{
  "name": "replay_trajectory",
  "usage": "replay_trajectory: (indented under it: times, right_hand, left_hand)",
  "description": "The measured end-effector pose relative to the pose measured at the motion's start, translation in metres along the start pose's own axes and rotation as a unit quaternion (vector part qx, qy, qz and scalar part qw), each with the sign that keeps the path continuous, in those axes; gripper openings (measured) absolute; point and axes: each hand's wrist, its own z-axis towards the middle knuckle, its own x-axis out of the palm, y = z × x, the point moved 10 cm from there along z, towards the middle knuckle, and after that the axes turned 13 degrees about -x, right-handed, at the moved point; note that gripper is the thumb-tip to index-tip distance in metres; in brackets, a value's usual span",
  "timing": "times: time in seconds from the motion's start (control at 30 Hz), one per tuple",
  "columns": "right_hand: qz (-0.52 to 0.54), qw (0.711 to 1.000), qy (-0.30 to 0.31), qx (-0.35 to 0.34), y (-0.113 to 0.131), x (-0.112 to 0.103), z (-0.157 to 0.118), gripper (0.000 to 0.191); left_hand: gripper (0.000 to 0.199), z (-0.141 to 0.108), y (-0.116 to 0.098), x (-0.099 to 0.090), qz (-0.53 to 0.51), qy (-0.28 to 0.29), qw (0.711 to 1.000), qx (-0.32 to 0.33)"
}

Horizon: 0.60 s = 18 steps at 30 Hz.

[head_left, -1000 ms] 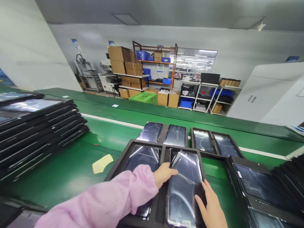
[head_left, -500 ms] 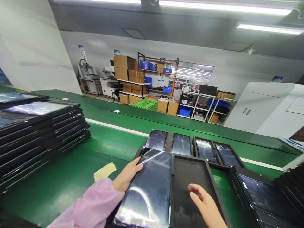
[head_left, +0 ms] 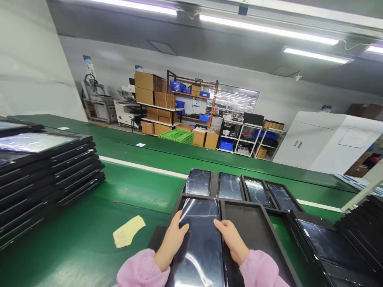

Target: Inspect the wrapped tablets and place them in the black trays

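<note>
A glossy dark screen panel [head_left: 200, 239] with clear film over it lies over the left half of a black two-compartment tray [head_left: 248, 215]. My left hand [head_left: 173, 241] grips the panel's left edge, thumb on its face. On the opposite edge, my right hand [head_left: 231, 239] holds it too, thumb on the glass and fingers hidden at the side. The tray's right compartment has no panel in it. Behind stand trays with several similar panels, one of them a panel [head_left: 198, 182] at the back left.
Stacked black trays [head_left: 50, 171] with panels rise at the left. A torn yellow paper [head_left: 128, 232] lies on the green surface [head_left: 89, 223]. At the right are another tray with a dark panel [head_left: 329, 243] and a dark stack [head_left: 363, 227].
My right hand has moved left from above the right compartment onto the panel's right edge. The panel now lies straighter over the left compartment. The camera view has shifted somewhat.
</note>
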Motion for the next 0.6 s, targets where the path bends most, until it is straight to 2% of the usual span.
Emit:
replay_trajectory:
  times: [0.13, 0.27, 0.3, 0.37, 0.43, 0.53, 0.6]
  right_hand:
    - [0.082, 0.996, 0.016, -0.020, 0.024, 0.015, -0.006, 0.032]
    - [0.206, 0.975, 0.011, -0.084, 0.048, 0.019, -0.025, 0.030]
    - [0.241, 0.965, 0.015, -0.105, 0.054, 0.019, -0.031, 0.035]
    - [0.274, 0.949, 0.025, -0.152, 0.066, 0.015, -0.041, 0.043]
    - [0.246, 0.948, 0.026, -0.198, 0.077, 0.007, -0.048, 0.041]
    - [0.162, 0.955, -0.009, -0.249, 0.092, -0.011, -0.054, 0.029]
    - [0.132, 0.948, -0.032, -0.289, 0.108, -0.019, -0.060, 0.037]
  left_hand:
    - [0.060, 0.002, 0.003, 0.003, -0.048, 0.025, 0.998, -0.026]
    - [0.077, -0.010, -0.025, -0.017, -0.116, -0.021, 0.993, -0.008]
    - [0.076, -0.015, -0.033, -0.019, -0.135, -0.006, 0.991, -0.007]
    - [0.066, -0.025, -0.051, -0.017, -0.171, 0.061, 0.983, 0.006]
    - [0.052, -0.035, -0.067, -0.020, -0.204, 0.100, 0.972, 0.056]
    - [0.041, -0.049, -0.076, -0.034, -0.216, 0.074, 0.962, 0.149]
    - [0.038, -0.060, -0.078, -0.033, -0.186, 0.086, 0.959, 0.194]
